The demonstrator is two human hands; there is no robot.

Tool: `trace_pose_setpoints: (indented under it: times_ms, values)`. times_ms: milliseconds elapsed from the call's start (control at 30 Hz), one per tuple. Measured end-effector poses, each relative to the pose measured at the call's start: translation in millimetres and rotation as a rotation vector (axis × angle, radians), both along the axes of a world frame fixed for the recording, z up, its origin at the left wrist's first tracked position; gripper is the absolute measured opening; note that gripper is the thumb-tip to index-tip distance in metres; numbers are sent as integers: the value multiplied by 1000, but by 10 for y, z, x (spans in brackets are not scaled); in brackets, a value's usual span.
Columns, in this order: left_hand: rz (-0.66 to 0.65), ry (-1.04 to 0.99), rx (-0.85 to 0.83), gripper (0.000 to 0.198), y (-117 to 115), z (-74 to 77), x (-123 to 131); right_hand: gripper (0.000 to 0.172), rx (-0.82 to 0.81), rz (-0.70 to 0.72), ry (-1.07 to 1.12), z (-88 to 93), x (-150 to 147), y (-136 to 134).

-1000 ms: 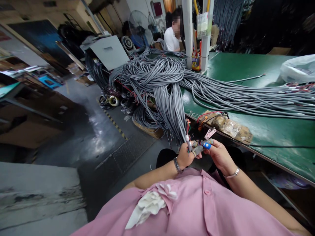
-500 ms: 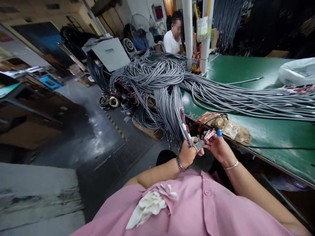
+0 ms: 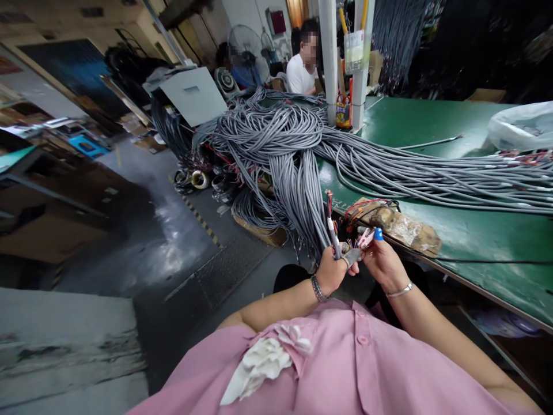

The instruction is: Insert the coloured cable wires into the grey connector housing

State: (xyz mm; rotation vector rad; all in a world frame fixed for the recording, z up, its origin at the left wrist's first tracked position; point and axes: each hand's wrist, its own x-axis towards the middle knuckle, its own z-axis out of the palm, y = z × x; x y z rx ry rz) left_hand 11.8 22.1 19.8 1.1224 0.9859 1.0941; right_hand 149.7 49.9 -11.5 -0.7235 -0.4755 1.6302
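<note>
My left hand is closed around grey multi-core cable, with grey covering on its thumb. Fine coloured wires fan out of a cable end just above that thumb. Another end, with a white band and red and orange wires, points up from the same fist. Close by on the right, my right hand pinches a small pink clip-like piece beside the fanned wires. A blue cap covers one of its fingertips. The exact contact between clip and wires is too small to make out.
A big heap of grey cables spills over the green table and its edge. A tape-wrapped block with wires lies at the front edge. A white post rises behind; a person in white sits beyond.
My right hand has moved slightly left, with the pink clip-like piece tilted more upright. The banded cable end in my left hand has shifted a little right.
</note>
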Motion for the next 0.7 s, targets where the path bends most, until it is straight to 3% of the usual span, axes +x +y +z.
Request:
trace_pose_setpoints:
  times_ms: [400,567,700]
  values:
    - [-8,44,30,38,-126,45,-175,38,-83,175,135,22,115,-139]
    - [-15,60,46,38,-149,107,-213,38,-59,269,74,27,146,-199]
    - [-7,46,57,38,-148,89,-207,28,24,341,-17,74,147,-275]
